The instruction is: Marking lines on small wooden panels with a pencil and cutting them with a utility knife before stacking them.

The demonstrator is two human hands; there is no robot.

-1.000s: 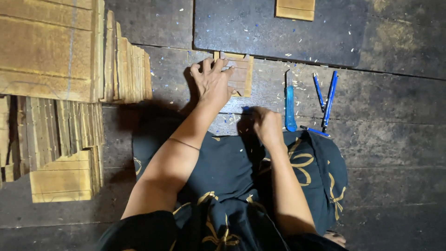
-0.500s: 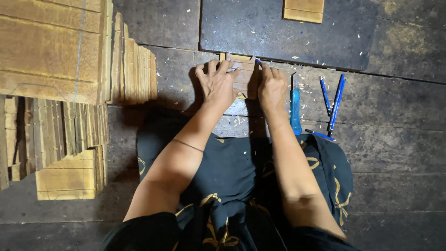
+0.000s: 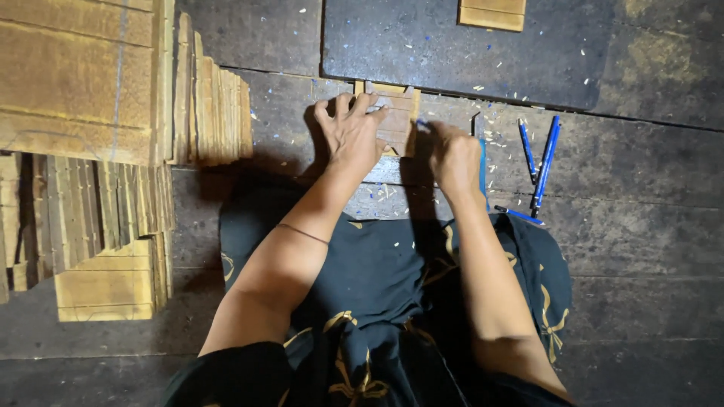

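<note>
Count of items in the head view:

Hands: two, a left hand (image 3: pixel 351 132) and a right hand (image 3: pixel 452 154), both belonging to the one person.

Small wooden pieces lying singly: two, one wooden panel (image 3: pixel 396 113) under the hands and one wooden block (image 3: pixel 492 13) on the dark mat (image 3: pixel 452 53).

Dark mats: one.

Blue pens (image 3: pixel 544 162): two lying side by side, plus a third blue stick (image 3: pixel 519 215) just beside the cloth; its kind cannot be told.

Stacked wooden slats (image 3: pixel 211 109) at left: many, too tightly packed to count.
</note>
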